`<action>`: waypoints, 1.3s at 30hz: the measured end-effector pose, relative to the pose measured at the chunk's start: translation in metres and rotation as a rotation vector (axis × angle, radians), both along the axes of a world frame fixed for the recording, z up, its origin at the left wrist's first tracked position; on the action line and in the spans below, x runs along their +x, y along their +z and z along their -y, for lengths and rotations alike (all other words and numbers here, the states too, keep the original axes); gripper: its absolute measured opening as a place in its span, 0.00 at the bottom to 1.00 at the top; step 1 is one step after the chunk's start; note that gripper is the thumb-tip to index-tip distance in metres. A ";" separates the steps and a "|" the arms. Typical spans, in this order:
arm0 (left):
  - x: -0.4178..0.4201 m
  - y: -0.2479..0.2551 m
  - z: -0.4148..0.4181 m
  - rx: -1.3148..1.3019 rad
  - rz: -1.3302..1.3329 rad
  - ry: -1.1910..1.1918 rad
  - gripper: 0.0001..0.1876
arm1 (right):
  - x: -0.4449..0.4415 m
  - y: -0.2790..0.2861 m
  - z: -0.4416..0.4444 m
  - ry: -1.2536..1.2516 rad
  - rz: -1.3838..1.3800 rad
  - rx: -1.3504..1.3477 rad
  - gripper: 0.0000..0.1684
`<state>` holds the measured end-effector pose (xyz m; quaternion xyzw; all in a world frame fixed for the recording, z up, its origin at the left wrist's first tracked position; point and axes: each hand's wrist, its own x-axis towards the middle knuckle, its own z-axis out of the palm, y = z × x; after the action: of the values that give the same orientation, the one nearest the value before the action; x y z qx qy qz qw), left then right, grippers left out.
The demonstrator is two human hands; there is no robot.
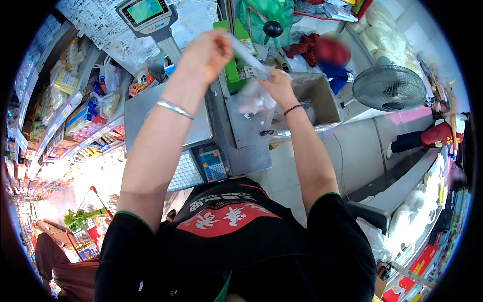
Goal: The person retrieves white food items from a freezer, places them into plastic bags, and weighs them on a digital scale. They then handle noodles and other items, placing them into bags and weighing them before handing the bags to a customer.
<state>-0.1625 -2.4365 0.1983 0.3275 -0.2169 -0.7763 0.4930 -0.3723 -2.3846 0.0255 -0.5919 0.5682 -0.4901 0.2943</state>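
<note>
My left hand [211, 53], with a silver bangle on its wrist, is closed on one end of a whitish strip, perhaps twisted plastic [245, 53]. The strip slants down to my right hand [278, 85], which grips the other end near a blurred clear plastic bag [256, 100]. A bright green device [232, 70] with a black-knobbed lever [273, 29] stands just behind the strip. Under my left forearm lies the metal platform of a weighing scale [141, 117]. Its keypad [213, 166] is near my apron, and its green display [145, 11] stands at the top.
A plastic-lined cardboard box [328, 98] is by my right wrist, with a fan [390, 88] farther right. Stocked shelves [79, 98] curve along the left. One person [71, 271] is at the lower left beside a shopping cart [90, 234]; another [434, 136] is at the far right.
</note>
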 end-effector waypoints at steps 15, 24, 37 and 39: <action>0.089 -0.047 -0.010 0.047 -0.137 0.039 0.06 | 0.017 0.118 -0.028 -0.148 -0.244 -0.296 0.19; 0.060 -0.002 -0.031 -0.461 0.476 -0.227 0.11 | 0.001 -0.005 -0.170 0.006 0.628 -0.024 0.13; -0.054 -0.045 -0.047 -1.053 0.694 -0.420 0.14 | 0.003 -0.036 -0.021 -0.071 -0.302 -0.263 0.19; -0.045 -0.035 -0.051 -0.984 0.528 -0.379 0.14 | -0.004 -0.027 -0.024 0.049 -0.317 -0.281 0.16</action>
<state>-0.2071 -2.3857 0.1630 0.1981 -0.7216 -0.5511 0.3691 -0.3763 -2.3608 -0.0015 -0.7102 0.5191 -0.4580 0.1277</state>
